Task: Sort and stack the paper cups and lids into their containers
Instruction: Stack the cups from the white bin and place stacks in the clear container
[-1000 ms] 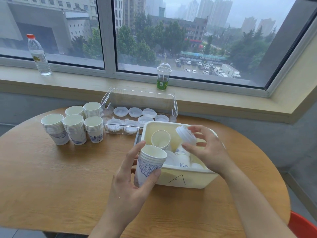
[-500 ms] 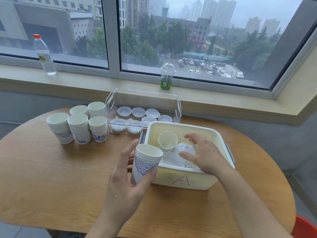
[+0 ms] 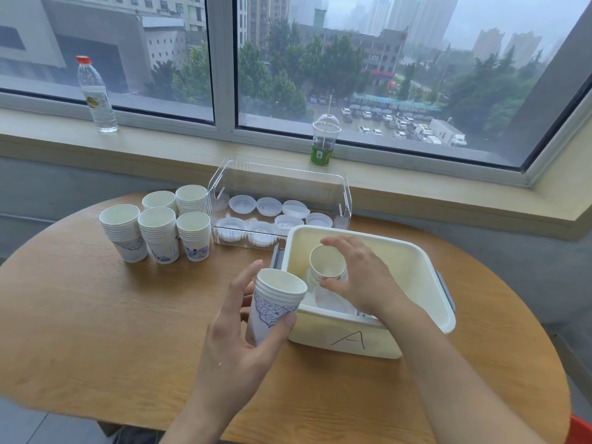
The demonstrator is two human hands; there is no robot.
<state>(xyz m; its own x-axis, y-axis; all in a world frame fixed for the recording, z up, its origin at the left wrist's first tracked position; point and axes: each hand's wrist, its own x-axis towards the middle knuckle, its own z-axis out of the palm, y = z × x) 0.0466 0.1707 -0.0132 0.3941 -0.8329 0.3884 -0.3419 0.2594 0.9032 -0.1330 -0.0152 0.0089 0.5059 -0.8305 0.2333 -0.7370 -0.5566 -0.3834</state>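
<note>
— Fingers first, L hand [image 3: 237, 341]?
— Curled round a short stack of paper cups [image 3: 276, 307], thumb on the near side over the blue print, fingers behind. Stack's upright, held just above the wooden table [image 3: 96, 331], right by the front-left corner of the white bin [image 3: 429, 283] w/ the "A" on it.
— R hand [image 3: 368, 280]?
— Down inside the bin, thumb + fingers pinching a single paper cup [image 3: 326, 262] at its sides, mouth tilted toward the camera. Clear lids [image 3: 333, 301] lie under it in the bin; can't tell how many.
— Other stuff?
— Five cup stacks [image 3: 160, 229] stand together at table's far left, two behind, three in front. Clear plastic box [image 3: 278, 184] btw them and the bin, just behind the bin's far edge, w/ white lids [image 3: 272, 216] laid flat in approx two rows on its floor.
— Sill?
— Water bottle [image 3: 96, 94] w/ red cap at left, domed drink cup [image 3: 324, 142] w/ green label + straw near the middle.
</note>
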